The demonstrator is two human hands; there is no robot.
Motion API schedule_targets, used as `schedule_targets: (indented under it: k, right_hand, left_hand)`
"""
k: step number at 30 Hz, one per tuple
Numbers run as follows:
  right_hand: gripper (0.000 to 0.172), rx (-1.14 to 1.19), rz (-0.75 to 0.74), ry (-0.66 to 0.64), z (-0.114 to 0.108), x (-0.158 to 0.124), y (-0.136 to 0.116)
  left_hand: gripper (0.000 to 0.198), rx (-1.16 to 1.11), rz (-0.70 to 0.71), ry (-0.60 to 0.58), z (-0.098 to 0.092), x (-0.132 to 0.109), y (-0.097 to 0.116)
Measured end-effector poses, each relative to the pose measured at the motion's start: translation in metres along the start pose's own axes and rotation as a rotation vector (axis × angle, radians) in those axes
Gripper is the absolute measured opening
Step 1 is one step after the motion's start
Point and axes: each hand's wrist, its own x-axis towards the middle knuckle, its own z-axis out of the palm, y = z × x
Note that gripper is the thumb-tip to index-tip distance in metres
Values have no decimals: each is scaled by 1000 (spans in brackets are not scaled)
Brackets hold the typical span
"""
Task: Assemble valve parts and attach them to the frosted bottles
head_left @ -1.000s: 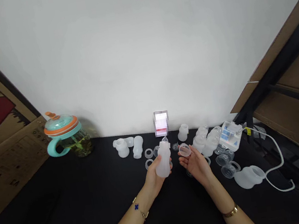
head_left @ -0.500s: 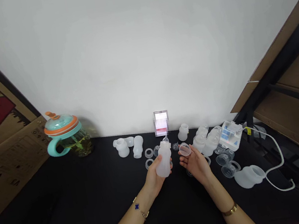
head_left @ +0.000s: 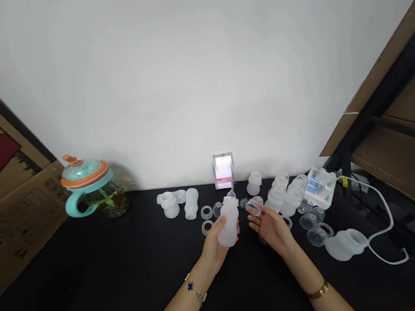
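Note:
My left hand point(head_left: 211, 246) is wrapped around a frosted white baby bottle point(head_left: 227, 226), which leans slightly to the right. A clear nipple point(head_left: 232, 193) sticks up from the bottle's white collar. Beside it, to the right, my right hand point(head_left: 274, 230) pinches a clear bottle cap point(head_left: 254, 206) between thumb and fingers. The cap is tilted and stands apart from the bottle. Behind and between the hands lie clear and white rings, among them a white ring point(head_left: 206, 212), partly hidden by my hands.
Several white bottles, including one bottle point(head_left: 192, 204), stand or lie at the back left. More bottles with nipples point(head_left: 294, 196), clear caps point(head_left: 310, 220) and a white box point(head_left: 320, 187) with a cable are on the right. A teal-handled jug point(head_left: 106, 193) stands at far left.
The clear cap has been turned in my right hand, its opening now tipped toward the lower left. My left hand and the bottle have barely moved.

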Motion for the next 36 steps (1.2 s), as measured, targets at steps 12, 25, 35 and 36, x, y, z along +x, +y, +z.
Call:
schedule_targets:
  k: [12,25,35,36]
  right_hand:
    - [25,86,2,-23,3,-4,-3]
    - [32,81,-21,-20,6,-6,-5]
    - [33,86,-16,-36,5,-5,-4]
    - [33,84,-18,-33,5,-5,-4]
  left_hand:
    - [38,-15,-17,10,2,-1,0]
    - [42,17,-16,11,1,-1,-1]
    - [53,143,35,-89,7,-5,2]
    - [52,185,68,-93,8,-5,2]
